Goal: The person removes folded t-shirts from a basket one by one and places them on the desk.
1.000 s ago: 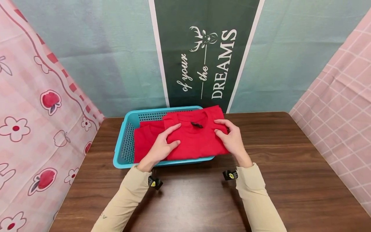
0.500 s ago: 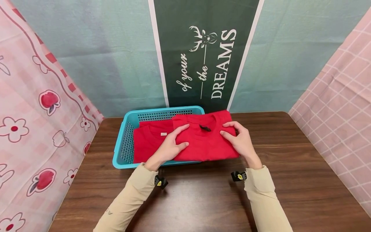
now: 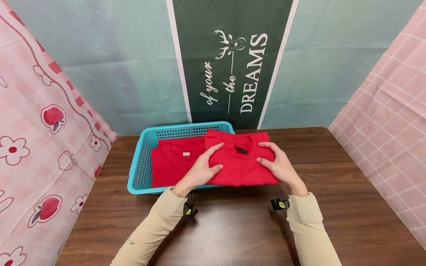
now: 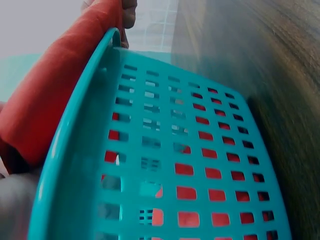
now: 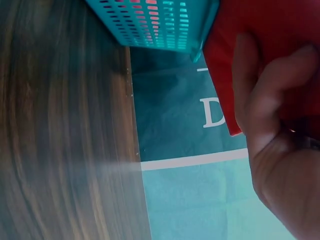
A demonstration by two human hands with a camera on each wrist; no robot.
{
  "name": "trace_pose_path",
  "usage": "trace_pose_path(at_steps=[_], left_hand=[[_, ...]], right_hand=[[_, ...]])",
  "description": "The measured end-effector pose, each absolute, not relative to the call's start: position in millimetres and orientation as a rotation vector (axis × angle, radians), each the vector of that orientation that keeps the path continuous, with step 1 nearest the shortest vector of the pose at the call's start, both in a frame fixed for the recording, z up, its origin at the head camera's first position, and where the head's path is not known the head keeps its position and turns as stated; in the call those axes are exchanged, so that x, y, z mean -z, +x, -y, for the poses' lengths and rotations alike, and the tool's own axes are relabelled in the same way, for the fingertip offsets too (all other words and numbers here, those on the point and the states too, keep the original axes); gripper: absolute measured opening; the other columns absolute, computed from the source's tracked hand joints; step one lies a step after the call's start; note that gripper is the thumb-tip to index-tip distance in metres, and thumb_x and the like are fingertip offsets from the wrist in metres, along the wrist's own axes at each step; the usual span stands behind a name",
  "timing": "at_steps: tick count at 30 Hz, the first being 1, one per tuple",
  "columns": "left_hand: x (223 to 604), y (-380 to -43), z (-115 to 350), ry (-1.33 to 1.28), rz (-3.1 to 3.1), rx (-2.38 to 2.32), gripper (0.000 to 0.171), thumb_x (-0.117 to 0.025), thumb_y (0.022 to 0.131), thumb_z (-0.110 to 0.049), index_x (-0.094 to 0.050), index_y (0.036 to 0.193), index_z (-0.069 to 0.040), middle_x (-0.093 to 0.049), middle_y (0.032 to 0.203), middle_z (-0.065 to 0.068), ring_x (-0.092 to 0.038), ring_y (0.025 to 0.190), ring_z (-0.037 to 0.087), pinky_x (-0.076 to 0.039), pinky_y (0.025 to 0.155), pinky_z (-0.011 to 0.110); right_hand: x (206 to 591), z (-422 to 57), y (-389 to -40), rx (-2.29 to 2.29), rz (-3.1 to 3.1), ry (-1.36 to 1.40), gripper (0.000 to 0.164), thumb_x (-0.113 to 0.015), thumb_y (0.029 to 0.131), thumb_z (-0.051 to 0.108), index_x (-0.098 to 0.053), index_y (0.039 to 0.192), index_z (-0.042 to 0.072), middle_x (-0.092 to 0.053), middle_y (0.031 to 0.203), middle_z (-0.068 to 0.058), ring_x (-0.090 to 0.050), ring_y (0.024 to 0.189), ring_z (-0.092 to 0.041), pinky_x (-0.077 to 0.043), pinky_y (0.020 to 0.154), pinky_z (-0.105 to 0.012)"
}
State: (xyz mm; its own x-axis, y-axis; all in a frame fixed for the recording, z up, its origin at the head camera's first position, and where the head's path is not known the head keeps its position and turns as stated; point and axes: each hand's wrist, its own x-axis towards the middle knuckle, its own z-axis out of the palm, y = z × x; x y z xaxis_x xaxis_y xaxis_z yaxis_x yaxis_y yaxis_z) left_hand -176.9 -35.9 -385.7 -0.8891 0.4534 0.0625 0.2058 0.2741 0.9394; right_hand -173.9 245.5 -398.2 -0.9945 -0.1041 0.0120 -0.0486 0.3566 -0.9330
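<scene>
A folded red T-shirt (image 3: 241, 168) with a black neck label is held between both hands, overlapping the right end of the blue basket (image 3: 134, 166) in the head view. My left hand (image 3: 201, 170) grips its left side, thumb on top. On the opposite side my right hand (image 3: 281, 168) holds it, with fingers curled beneath in the right wrist view, where the shirt (image 5: 225, 75) hangs above table level beside the basket. Another folded red T-shirt (image 3: 169, 168), with a white label, lies inside the basket. The left wrist view shows the held shirt's folded edge (image 4: 60, 75) above the basket rim.
The basket stands at the back left of a brown wooden table (image 3: 233, 232). Behind it hangs a green curtain with a dark lettered panel (image 3: 229, 99). Pink patterned cloths hang at the left (image 3: 40, 159) and right (image 3: 382, 122).
Both hands have carried the T-shirt to the right, away from the middle of the basket. More of the shirt inside, with its white label, now shows.
</scene>
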Motion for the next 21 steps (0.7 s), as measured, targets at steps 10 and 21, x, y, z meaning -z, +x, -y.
trace_pose_path(at_steps=[10, 21], left_hand=[[383, -173, 19, 0.632, -2.314, -1.676, 0.077, -0.068, 0.085, -0.009, -0.03, 0.151, -0.022, -0.039, 0.142, 0.007, -0.044, 0.127, 0.023, -0.056, 0.086, 0.036], [379, -171, 0, 0.671, -2.309, -1.664, 0.079, -0.068, 0.084, -0.011, -0.028, 0.151, -0.025, -0.035, 0.145, 0.005, -0.039, 0.131, 0.02, -0.055, 0.088, 0.036]], right_hand=[[401, -256, -167, 1.748, -2.624, -0.148, 0.058, -0.066, 0.09, 0.012, -0.042, 0.142, 0.018, -0.047, 0.134, -0.014, -0.054, 0.106, -0.025, -0.056, 0.076, -0.023], [401, -267, -165, 1.799, -2.86, -0.107, 0.044, -0.06, 0.092, 0.006, -0.051, 0.135, 0.01, -0.053, 0.125, -0.006, -0.057, 0.092, -0.006, -0.051, 0.072, -0.014]])
